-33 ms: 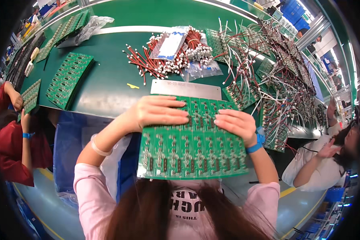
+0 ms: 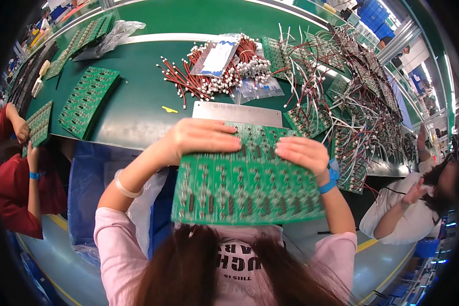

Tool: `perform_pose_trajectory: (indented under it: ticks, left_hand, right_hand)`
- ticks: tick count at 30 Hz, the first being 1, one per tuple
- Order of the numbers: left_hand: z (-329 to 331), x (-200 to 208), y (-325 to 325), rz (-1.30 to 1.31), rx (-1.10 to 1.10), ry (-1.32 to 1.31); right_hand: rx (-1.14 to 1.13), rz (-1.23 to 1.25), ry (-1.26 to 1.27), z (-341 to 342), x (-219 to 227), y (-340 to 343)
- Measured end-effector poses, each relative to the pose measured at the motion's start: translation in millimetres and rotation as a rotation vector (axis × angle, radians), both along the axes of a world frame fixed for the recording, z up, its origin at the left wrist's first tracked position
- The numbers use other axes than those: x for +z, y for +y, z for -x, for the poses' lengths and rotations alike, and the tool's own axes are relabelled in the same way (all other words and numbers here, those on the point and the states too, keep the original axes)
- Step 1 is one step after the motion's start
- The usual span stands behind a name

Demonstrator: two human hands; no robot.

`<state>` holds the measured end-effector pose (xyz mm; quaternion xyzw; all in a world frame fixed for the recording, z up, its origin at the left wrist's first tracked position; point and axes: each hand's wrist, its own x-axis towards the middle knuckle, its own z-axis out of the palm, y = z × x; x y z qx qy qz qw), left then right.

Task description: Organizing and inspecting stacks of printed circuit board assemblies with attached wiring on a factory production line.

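A wide green circuit board panel point(image 2: 247, 191) with rows of small components lies between my hands, its near part jutting past the table edge over my lap. My left hand point(image 2: 201, 136) rests across its upper left part, fingers stretched over the top face. My right hand point(image 2: 306, 153) grips its right side, fingertips on the top face. Both thumbs are hidden, probably under the panel. Just beyond its far edge is a pale metal plate point(image 2: 237, 112). The near part of the panel is slightly blurred.
Red-and-white connector cables point(image 2: 188, 84) lie beyond the plate, under a clear bag point(image 2: 219, 56). Wired boards point(image 2: 352, 102) crowd the right. A board stack point(image 2: 89, 99) stands left; a blue bin point(image 2: 86, 188) sits below the edge. A co-worker point(image 2: 23, 173) holds a board; another person point(image 2: 403, 204) is right.
The panel's near edge has risen slightly and looks a little wider. My hands have shifted only slightly with it. The person at the right has moved a hand.
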<state>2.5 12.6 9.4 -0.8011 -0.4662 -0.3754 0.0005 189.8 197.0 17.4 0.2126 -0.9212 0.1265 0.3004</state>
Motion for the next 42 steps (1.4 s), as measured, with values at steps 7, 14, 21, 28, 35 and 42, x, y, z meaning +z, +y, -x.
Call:
perform_pose_trajectory:
  ticks: [7,14,21,28,35,42]
  left_hand:
    - [43.5,38.8,33.8,0.18,-0.347,-1.394]
    - [4.0,17.9,45.4,0.296,-0.127,-1.388]
    - [-28.6,30.7,52.3,0.157,0.036,-1.375]
    - [-48.3,24.2,55.7,-0.098,0.11,-1.423]
    - [-43.5,44.7,53.1,-0.101,0.065,-1.457]
    - [64.5,57.0,-9.0,-0.061,-0.083,-1.681]
  right_hand:
    - [0.531,1.719,-0.239,8.2,-14.1,44.5]
    - [-0.191,1.786,0.215,43.9,21.1,3.0]
    - [0.114,2.06,0.001,33.0,13.1,-11.5]
    - [0.012,2.206,0.06,37.0,4.6,-16.1]
    - [0.092,1.935,0.068,44.9,20.6,-18.1]
    - [-0.333,0.392,-0.155,33.5,47.3,4.8]
